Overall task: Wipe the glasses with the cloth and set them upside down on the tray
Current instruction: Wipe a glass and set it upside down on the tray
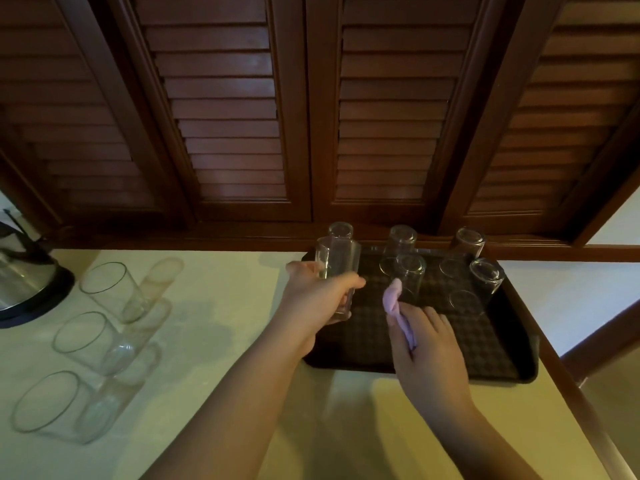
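- Left hand (311, 299) wrapped round an upright glass (336, 268), held over the tray's (516, 362) left edge
- Right hand (427, 341) pinches a bunched lilac cloth (394, 299) above the tray's near middle
- Five glasses sit inverted along the tray's far half; three more (104, 289) wait upright well left of it
- Risk, as judged: flipping the held glass could clip the nearest inverted glass (410, 273); smooth glass may slip in a one-handed grip

Kettle and shutters by a pale tabletop

The kettle (24, 275) stands at the tabletop's (214, 299) far left edge; dark louvred shutters (235, 109) rise behind it.
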### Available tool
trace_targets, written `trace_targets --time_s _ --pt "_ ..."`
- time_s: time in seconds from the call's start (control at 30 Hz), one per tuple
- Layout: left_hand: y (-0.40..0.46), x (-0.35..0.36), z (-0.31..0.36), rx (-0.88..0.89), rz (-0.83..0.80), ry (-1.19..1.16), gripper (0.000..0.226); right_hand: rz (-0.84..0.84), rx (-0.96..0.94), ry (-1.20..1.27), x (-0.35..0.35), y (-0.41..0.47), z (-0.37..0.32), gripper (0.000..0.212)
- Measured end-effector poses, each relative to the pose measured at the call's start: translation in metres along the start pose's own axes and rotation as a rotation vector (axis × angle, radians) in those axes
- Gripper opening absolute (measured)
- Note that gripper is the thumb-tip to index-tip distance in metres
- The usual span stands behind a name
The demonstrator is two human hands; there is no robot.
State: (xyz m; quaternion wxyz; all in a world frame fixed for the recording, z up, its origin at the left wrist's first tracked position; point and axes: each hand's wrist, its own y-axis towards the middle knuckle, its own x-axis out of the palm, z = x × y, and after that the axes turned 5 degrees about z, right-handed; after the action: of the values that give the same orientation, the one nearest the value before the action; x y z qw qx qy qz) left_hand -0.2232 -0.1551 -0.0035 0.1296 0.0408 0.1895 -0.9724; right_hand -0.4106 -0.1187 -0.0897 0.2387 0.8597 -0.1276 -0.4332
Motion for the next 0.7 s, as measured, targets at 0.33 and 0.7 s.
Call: trace_targets --time_s 0.33,0.7 --pt "0.029 -0.008 -0.012 0.265 -0.019 0.765 0.076 -0.067 -0.095 -0.366 0.041 -0.040 0.054 0.023" --pt "0.060 0.020 0.010 0.406 0.010 1.035 0.081 -0.092 -0.072 -0.313 0.039 -0.042 0.053 0.022"
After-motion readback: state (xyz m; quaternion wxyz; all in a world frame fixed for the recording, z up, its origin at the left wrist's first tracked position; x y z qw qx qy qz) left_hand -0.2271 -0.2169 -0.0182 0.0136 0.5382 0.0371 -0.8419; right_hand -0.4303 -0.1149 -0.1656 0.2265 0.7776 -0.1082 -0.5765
